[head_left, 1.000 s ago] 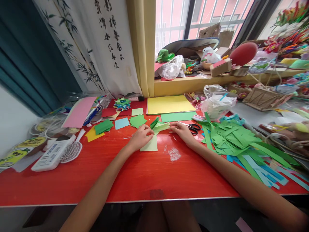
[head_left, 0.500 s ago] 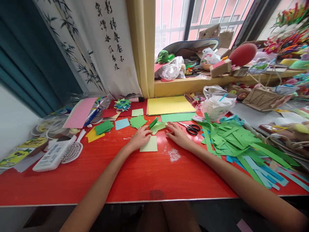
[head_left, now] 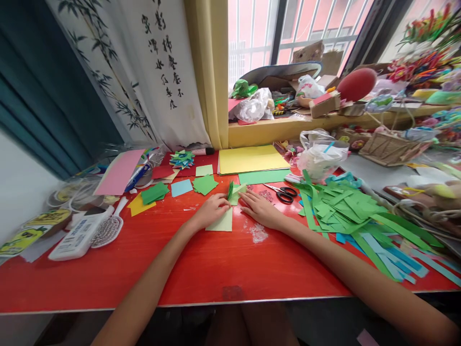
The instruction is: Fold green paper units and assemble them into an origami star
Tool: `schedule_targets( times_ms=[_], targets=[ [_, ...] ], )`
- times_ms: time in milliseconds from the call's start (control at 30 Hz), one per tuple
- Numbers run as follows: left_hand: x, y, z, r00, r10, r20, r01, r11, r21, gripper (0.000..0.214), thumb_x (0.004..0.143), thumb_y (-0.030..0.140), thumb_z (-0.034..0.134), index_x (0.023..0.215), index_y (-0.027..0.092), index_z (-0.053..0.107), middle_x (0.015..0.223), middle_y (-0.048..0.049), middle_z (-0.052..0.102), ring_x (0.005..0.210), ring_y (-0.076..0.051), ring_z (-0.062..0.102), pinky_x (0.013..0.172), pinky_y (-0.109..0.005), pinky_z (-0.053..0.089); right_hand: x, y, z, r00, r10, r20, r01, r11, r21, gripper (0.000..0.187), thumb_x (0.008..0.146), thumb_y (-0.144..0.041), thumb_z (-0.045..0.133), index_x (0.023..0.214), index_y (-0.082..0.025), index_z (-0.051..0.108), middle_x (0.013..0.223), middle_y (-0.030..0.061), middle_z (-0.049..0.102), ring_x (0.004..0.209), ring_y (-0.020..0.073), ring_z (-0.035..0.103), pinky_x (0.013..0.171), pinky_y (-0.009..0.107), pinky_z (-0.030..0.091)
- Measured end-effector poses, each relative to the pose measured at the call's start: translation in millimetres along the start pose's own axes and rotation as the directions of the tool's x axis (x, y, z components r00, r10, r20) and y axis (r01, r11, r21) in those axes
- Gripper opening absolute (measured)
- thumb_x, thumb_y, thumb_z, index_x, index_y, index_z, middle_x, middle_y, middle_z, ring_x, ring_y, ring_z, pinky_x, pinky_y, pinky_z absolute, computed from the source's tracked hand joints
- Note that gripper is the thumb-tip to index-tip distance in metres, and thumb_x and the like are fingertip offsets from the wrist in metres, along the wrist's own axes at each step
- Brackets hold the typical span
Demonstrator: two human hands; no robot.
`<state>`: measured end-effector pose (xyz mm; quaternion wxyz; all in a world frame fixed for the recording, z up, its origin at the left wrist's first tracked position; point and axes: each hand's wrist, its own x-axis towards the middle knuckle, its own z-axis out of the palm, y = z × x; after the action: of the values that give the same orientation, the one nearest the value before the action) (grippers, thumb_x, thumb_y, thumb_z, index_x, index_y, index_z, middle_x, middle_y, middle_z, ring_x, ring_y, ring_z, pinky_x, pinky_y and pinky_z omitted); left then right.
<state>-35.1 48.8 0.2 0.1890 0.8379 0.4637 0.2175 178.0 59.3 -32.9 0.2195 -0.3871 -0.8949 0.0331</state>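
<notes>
Above the red table, my left hand has its fingers drawn together on the lower end of a small folded dark-green paper piece, which stands on edge. My right hand lies fairly flat, fingers stretched out, its fingertips at the edge of a light-green paper piece. Those two papers sit side by side between the hands. Partly under the left hand is a pale-green paper square. Black-handled scissors lie beyond my right hand.
Several green squares, a blue square and yellow sheets lie farther back. Cut paper strips heap up at right. A white hairbrush and white bottle are at left. Clear bits lie near the right wrist.
The folded dark-green piece has turned from slanted to nearly upright at my left fingertips. My right hand has moved slightly left and nearer, flattening beside the light-green paper. The view has shifted slightly.
</notes>
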Motion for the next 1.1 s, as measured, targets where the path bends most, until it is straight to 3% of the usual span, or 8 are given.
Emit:
schedule_targets(
  times_ms=[133, 233, 433, 567, 733, 900, 1100],
  targets=[
    [0.4, -1.3, 0.0, 0.999, 0.012, -0.040, -0.012, 1.000, -0.007, 0.017, 0.080, 0.032, 0.044, 0.079, 0.018, 0.054, 0.103, -0.0049, 0.056, 0.099, -0.018, 0.051, 0.086, -0.032, 0.040, 0.0, 1.3, 1.3, 1.000, 0.007, 0.004, -0.007, 1.000, -0.025, 0.052, 0.089, -0.040, 0.030, 0.132, -0.011, 0.032, 0.128, 0.0124, 0.043, 0.126, 0.0234, 0.028, 0.102, 0.038, 0.028],
    [0.7, -3.4, 4.7, 0.993, -0.038, -0.116, 0.036, 0.999, -0.012, 0.019, 0.078, 0.036, 0.049, 0.086, 0.019, 0.047, 0.094, -0.0041, 0.057, 0.088, -0.018, 0.055, 0.078, -0.033, 0.044, -0.1, 2.0, 2.4, 1.000, 0.020, 0.000, -0.020, 1.000, -0.016, 0.052, 0.089, -0.038, 0.031, 0.133, -0.010, 0.030, 0.128, 0.0132, 0.043, 0.125, 0.0230, 0.029, 0.102, 0.037, 0.029],
    [1.2, -3.2, 14.2, 0.977, -0.095, -0.189, 0.086, 0.995, -0.055, 0.045, 0.079, 0.034, 0.050, 0.117, 0.020, 0.032, 0.107, -0.0092, 0.057, 0.097, -0.022, 0.055, 0.080, -0.036, 0.044, -0.9, 1.1, 1.1, 1.000, 0.012, -0.018, -0.011, 1.000, 0.011, 0.050, 0.090, -0.037, 0.029, 0.134, -0.013, 0.026, 0.130, 0.0133, 0.040, 0.125, 0.0221, 0.029, 0.100, 0.039, 0.031],
    [1.8, -2.3, 12.2, 0.977, -0.112, -0.182, 0.098, 0.992, -0.083, 0.045, 0.080, 0.027, 0.047, 0.122, 0.021, 0.032, 0.108, -0.0086, 0.058, 0.096, -0.021, 0.056, 0.082, -0.036, 0.044, -1.5, -1.2, -1.1, 0.999, -0.047, -0.009, 0.047, 0.999, 0.009, 0.046, 0.090, -0.034, 0.027, 0.132, -0.014, 0.030, 0.130, 0.0132, 0.040, 0.126, 0.0228, 0.028, 0.099, 0.041, 0.031],
    [2.9, -2.1, 13.8, 0.978, -0.119, -0.173, 0.104, 0.990, -0.093, 0.062, 0.072, 0.039, 0.057, 0.125, 0.021, 0.030, 0.118, -0.0100, 0.052, 0.097, -0.023, 0.055, 0.080, -0.036, 0.045, -1.7, -6.6, -4.4, 0.993, -0.111, 0.030, 0.110, 0.994, 0.026, 0.043, 0.091, -0.032, 0.027, 0.132, -0.018, 0.031, 0.127, 0.0117, 0.045, 0.119, 0.0241, 0.039, 0.096, 0.044, 0.033],
    [7.5, -1.8, 20.8, 0.962, -0.133, -0.237, 0.134, 0.991, -0.013, 0.043, 0.079, 0.026, 0.049, 0.120, 0.019, 0.038, 0.106, -0.0086, 0.059, 0.092, -0.021, 0.057, 0.077, -0.033, 0.045, -0.7, -11.1, -5.8, 0.985, -0.129, 0.113, 0.125, 0.991, 0.036, 0.044, 0.092, -0.032, 0.021, 0.135, -0.021, 0.023, 0.131, 0.0087, 0.042, 0.124, 0.0211, 0.033, 0.102, 0.048, 0.021],
    [8.9, 1.0, 17.0, 0.942, -0.156, -0.296, 0.159, 0.987, -0.013, 0.032, 0.078, 0.015, 0.043, 0.110, 0.019, 0.045, 0.098, -0.0060, 0.061, 0.084, -0.019, 0.058, 0.072, -0.030, 0.044, 0.8, -14.2, -8.6, 0.983, -0.093, 0.161, 0.075, 0.991, 0.112, 0.049, 0.092, -0.036, 0.021, 0.138, -0.021, 0.013, 0.136, 0.0069, 0.034, 0.128, 0.0178, 0.025, 0.105, 0.046, 0.016]
  ],
)
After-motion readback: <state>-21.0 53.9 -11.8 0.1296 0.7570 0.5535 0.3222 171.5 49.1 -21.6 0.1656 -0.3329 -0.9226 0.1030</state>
